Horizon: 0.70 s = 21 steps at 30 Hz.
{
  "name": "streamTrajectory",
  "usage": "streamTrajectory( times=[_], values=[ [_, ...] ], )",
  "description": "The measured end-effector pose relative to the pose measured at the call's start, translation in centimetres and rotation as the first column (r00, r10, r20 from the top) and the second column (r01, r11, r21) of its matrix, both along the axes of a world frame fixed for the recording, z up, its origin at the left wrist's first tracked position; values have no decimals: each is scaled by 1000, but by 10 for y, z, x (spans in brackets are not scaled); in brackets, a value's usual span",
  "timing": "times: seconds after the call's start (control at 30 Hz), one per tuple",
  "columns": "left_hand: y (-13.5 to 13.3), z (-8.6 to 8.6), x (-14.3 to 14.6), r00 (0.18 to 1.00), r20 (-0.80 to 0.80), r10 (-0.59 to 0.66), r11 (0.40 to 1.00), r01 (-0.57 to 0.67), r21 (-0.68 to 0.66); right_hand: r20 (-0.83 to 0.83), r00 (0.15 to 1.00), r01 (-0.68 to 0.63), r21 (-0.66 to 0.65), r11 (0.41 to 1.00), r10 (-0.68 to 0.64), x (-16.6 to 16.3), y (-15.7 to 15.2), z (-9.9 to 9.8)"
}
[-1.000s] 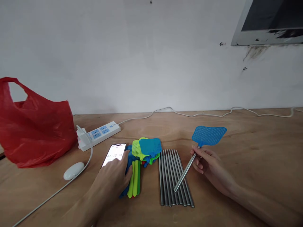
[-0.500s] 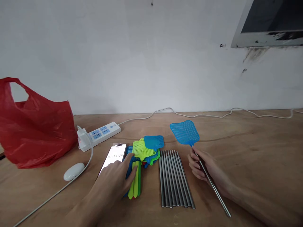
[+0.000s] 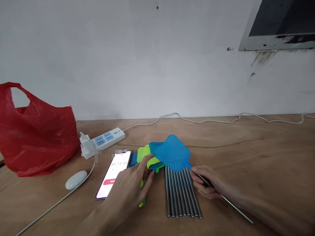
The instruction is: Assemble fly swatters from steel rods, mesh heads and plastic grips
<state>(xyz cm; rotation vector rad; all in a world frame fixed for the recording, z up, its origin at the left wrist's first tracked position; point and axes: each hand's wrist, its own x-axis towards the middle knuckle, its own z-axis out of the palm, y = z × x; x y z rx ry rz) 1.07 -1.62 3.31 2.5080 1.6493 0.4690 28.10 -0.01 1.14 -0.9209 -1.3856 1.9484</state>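
Note:
My right hand is closed around the metal rod of a fly swatter just below its blue mesh head. The blue head hangs over the top ends of a row of metal rods, and the swatter's rod slants down to the right. My left hand is open, thumb and forefinger apart, beside a pile of blue and green swatter heads. Green plastic handles lie mostly hidden under that hand. Whether its fingertips touch the pile, I cannot tell.
A phone with a lit timer lies left of my left hand. Farther left are a white power strip, a white rounded device on a cable and a red plastic bag. A white cord runs along the wall.
My right hand has moved the swatter left and tilted it, bringing its blue head over the rods and against the pile in view. My left hand has shifted right over the green handles.

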Motion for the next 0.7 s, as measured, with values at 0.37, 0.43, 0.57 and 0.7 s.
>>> streamTrajectory(
  times=[0.37, 0.43, 0.57, 0.7],
  values=[
    [10, 4, -10, 958, 135, -253, 942, 212, 260, 322, 934, -201, 115, 973, 155, 2, -16, 18],
    [9, 6, -6, 941, 245, -234, 966, 198, 164, 412, 901, -229, 193, 954, 133, 2, -15, 22],
    [9, 4, 2, 904, 419, -88, 990, 124, -60, 549, 834, -280, 339, 898, 53, -1, -15, 36],
    [13, 7, -2, 781, 605, 156, 941, 69, -331, 580, 814, -310, 418, 854, 12, 7, -11, 42]
  ],
)
